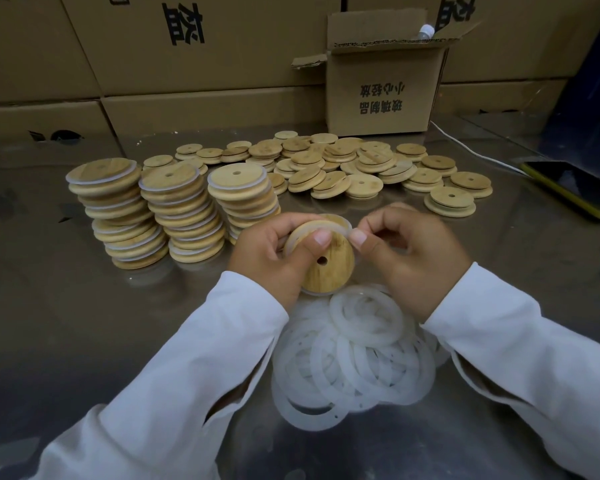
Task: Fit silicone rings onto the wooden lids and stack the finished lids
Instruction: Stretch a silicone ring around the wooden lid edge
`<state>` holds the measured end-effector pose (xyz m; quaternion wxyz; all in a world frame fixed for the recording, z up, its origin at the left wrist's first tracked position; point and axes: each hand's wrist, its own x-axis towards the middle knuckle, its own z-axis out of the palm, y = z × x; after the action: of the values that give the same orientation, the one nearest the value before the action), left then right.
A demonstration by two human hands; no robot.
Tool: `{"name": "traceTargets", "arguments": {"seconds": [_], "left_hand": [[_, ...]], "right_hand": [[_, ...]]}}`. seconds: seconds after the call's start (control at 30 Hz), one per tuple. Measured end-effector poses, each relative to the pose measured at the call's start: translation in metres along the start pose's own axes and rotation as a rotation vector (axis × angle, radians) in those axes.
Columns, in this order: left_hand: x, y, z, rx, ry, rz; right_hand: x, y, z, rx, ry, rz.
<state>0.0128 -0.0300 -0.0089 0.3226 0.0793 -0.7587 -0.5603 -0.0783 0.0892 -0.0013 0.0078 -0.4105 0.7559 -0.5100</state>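
My left hand (269,252) grips a round wooden lid (329,268) with a small centre hole, held tilted above the table, thumb pressed on its face. My right hand (406,251) pinches a translucent silicone ring (342,227) at the lid's upper right rim; the ring lies partly around the rim. A heap of loose white silicone rings (354,351) lies just under my hands. Three stacks of ringed lids (174,209) stand at the left. Several bare wooden lids (361,164) are scattered behind.
The work surface is a shiny metal table (84,323). An open cardboard box (381,81) stands at the back right, and large cartons (187,57) line the back. A phone in a yellow case (572,187) and a white cable (471,150) lie at the right.
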Motion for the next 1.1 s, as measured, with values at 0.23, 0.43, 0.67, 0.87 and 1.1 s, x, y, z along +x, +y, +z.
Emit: {"name": "traceTargets", "arguments": {"seconds": [0.23, 0.43, 0.67, 0.87, 1.1], "left_hand": [[-0.001, 0.001, 0.002, 0.038, 0.060, 0.050], [-0.001, 0.003, 0.000, 0.043, 0.048, 0.062], [0.000, 0.000, -0.002, 0.073, 0.035, 0.082], [0.000, -0.004, -0.003, 0.015, 0.014, -0.020], [0.001, -0.008, -0.001, -0.041, -0.006, -0.085]], "right_hand": [[-0.002, -0.003, 0.000, 0.042, 0.068, -0.002], [-0.004, -0.004, 0.002, 0.076, 0.075, -0.004], [-0.004, -0.003, 0.001, 0.205, -0.023, 0.119], [-0.003, -0.003, -0.001, 0.133, -0.030, 0.045], [-0.003, -0.001, -0.003, 0.088, -0.034, 0.023]]}}
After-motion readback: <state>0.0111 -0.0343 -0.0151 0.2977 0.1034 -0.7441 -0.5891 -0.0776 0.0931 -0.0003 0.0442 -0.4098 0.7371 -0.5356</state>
